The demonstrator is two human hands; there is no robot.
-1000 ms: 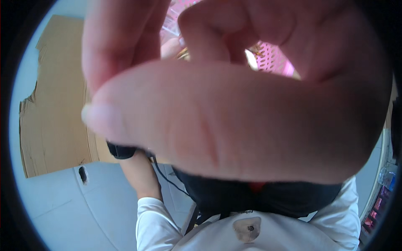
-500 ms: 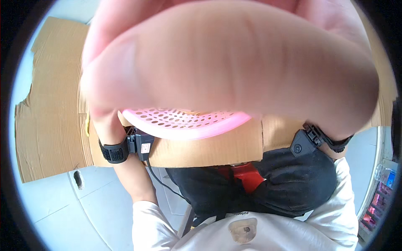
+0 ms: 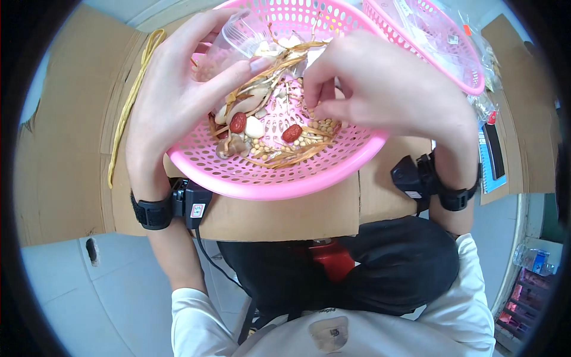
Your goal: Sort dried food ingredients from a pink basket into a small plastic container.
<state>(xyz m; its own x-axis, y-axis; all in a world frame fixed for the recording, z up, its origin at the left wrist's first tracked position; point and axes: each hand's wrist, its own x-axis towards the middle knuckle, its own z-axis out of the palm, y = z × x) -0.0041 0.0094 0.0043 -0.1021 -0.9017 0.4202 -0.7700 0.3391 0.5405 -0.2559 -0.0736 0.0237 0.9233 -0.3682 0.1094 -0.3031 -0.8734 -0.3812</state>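
Observation:
My left hand (image 3: 196,83) is closed around a clear plastic cup (image 3: 241,37) tipped over the far left of a pink perforated basket (image 3: 267,187). Its thumb lies against a bundle of dried yellow-brown strands (image 3: 270,68). Deep in the basket, my right hand (image 3: 372,83) has thumb and forefinger pinched together beside pale soybeans (image 3: 326,126); what they hold, if anything, I cannot make out. Two red dates, one a red date (image 3: 291,132) near the middle, lie with a white round piece (image 3: 254,127) and a brown mushroom-like piece (image 3: 233,146).
A second pink basket (image 3: 476,83) with clear plastic bags stands at the far right. Along the left of the cardboard (image 3: 285,217) runs a yellow cord (image 3: 128,113). A blue notebook (image 3: 488,160) with a black object lies at the right edge.
A hand and fingers filled the view close to the camera earlier. Both hands are now down at the basket, the left on the cup, and the basket's contents show.

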